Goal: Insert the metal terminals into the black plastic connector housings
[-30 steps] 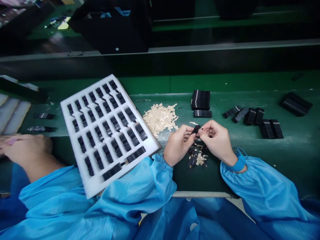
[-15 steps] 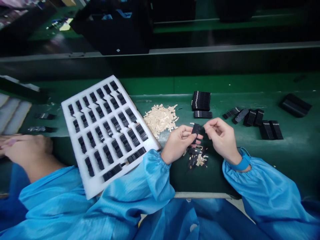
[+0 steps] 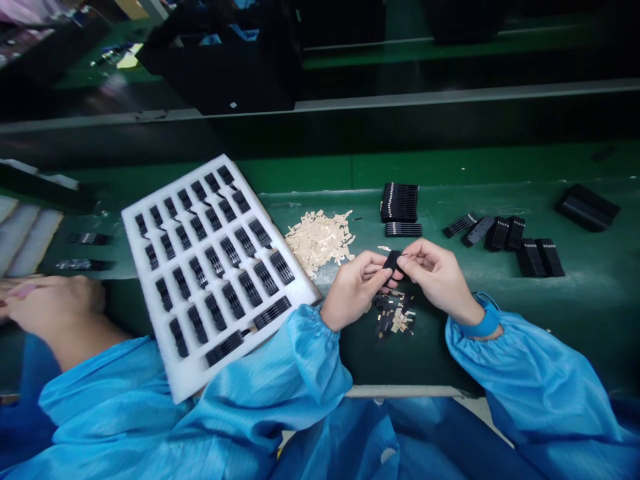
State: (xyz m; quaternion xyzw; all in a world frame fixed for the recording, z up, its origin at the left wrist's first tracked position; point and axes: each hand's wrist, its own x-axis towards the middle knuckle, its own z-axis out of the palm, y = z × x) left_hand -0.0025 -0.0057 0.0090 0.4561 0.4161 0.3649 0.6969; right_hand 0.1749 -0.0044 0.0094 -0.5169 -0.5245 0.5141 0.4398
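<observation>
Betw. hands (image 3: 356, 288), blk part (image 3: 393, 262), partly obsc.

The hands (image 3: 356, 287) (image 3: 435, 275) partly hide the black piece (image 3: 393, 261) — details too small to tell.

On the white tray (image 3: 183, 383), looks like foam, matt and smooth. Just right of the tray, in the pale heap (image 3: 320, 240), resembles thin paper or film, glossy in places. Farther right of the tray, on the held black part (image 3: 393, 262), looks like matt plastic; on the black stack (image 3: 400, 202), plastic-like, with bright, metallic ends. Around the tray, on the green table (image 3: 500, 313), appears smooth and slightly glossy. By the tray's near edge, on the blue sleeve (image 3: 270, 373), looks like thin, softly shiny cloth.
</observation>
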